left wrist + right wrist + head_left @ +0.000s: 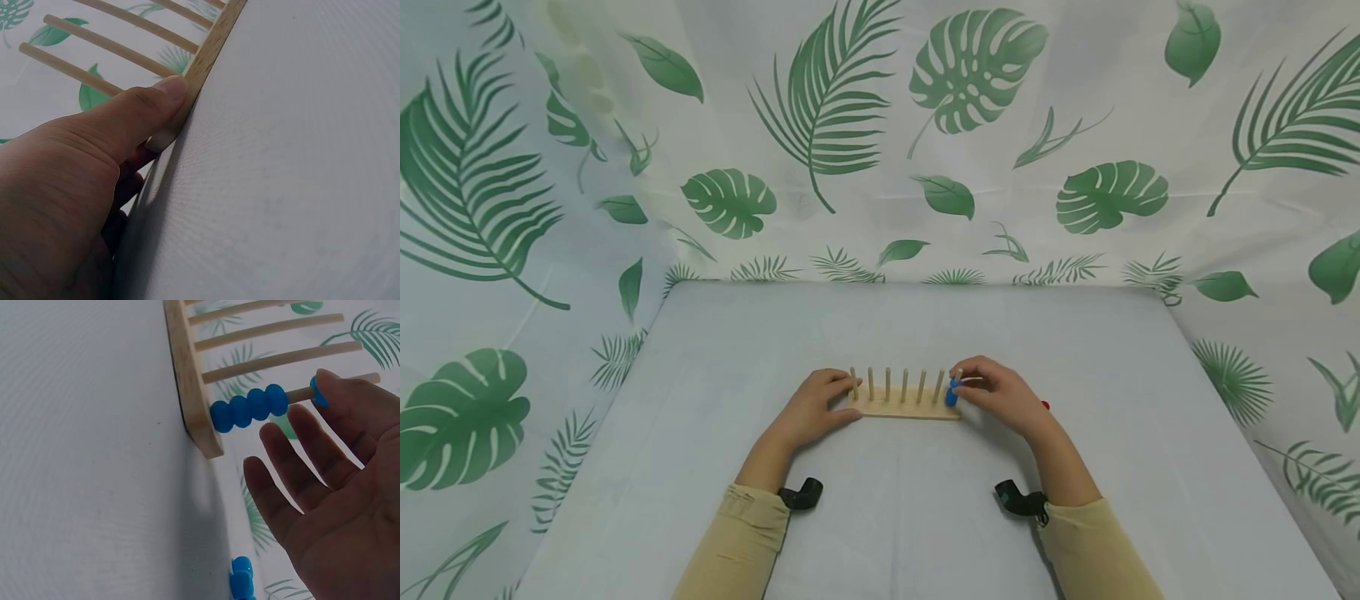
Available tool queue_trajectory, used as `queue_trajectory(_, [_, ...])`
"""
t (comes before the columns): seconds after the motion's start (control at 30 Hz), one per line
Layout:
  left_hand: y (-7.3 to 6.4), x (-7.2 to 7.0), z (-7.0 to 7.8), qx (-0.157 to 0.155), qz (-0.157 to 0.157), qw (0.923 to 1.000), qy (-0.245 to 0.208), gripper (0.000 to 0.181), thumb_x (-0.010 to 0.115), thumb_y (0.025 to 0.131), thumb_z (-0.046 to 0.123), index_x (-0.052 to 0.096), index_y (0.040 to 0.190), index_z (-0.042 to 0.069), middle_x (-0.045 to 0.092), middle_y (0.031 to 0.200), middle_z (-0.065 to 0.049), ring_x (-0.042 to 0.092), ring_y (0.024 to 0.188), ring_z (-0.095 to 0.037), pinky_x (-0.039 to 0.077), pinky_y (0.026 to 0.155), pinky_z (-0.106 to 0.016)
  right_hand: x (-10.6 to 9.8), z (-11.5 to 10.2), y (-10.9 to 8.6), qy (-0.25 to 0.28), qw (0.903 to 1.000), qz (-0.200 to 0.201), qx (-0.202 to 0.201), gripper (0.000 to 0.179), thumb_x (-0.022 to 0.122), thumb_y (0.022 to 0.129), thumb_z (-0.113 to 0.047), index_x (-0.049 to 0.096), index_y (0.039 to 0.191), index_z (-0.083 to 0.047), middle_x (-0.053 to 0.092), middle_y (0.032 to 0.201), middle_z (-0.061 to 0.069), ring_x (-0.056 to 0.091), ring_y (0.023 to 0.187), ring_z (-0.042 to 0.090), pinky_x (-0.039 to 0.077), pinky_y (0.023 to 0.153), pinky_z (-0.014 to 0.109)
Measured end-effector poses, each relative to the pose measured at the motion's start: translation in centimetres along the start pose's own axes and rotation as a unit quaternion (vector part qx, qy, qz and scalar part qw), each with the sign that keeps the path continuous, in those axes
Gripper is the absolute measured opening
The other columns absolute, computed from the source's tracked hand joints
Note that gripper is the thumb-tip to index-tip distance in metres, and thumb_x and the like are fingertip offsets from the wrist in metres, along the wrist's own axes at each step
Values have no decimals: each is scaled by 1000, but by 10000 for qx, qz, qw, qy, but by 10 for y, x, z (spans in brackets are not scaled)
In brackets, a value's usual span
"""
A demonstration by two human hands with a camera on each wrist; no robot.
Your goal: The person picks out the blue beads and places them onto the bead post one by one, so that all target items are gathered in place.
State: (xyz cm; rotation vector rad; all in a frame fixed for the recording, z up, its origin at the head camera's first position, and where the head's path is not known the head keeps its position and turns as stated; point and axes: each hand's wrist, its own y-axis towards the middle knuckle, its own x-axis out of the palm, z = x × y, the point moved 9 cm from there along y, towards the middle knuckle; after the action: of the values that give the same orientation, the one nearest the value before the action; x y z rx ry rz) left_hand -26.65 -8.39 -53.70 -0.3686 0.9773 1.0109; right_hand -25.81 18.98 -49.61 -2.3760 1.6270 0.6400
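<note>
A pale wooden board (904, 408) with a row of several upright pegs lies on the table. My left hand (812, 408) grips its left end, the thumb on the front edge in the left wrist view. At the board's right end, several blue beads (250, 408) are stacked at the bottom of the last peg. Above them, my right hand (1003, 396) pinches another blue bead (318, 392) between thumb and index finger. That bead is threaded on the upper part of the peg, apart from the stack. The other right fingers are spread beside the stack.
More blue beads (241, 584) lie on the table near the right hand. Something small and red (1045, 405) shows behind the right wrist. The table has a white cover (895, 333), and leaf-printed curtains (850, 125) hang at the back and sides.
</note>
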Motion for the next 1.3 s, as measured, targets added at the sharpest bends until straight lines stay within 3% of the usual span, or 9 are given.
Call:
queue_trajectory(0.37, [0,-1,2,66,16,10000,-35,56,76,86,38,60,137,20,58,132,-7,50,130,-27,40,113,-45,8,15,-1,72,9995,-224,211,26,68,95,-17,63,117,-4,61,124,9,60,121,32,51,104,41])
queue_trajectory(0.97, [1,1,-1,47,-15,10000,15,57,75,87,40,60,138,20,58,132,-7,50,130,-28,40,113,-45,12,20,-1,-8,9975,-364,598,21,69,94,-23,63,112,-13,62,128,11,59,124,34,51,103,45])
queue_trajectory(1.3, [1,0,-1,66,21,10000,-14,57,76,86,40,60,138,20,58,132,-7,50,129,-27,40,113,-45,-5,15,-5,-420,9963,-224,710,32,67,96,-25,62,125,-12,62,130,11,59,123,36,50,104,51])
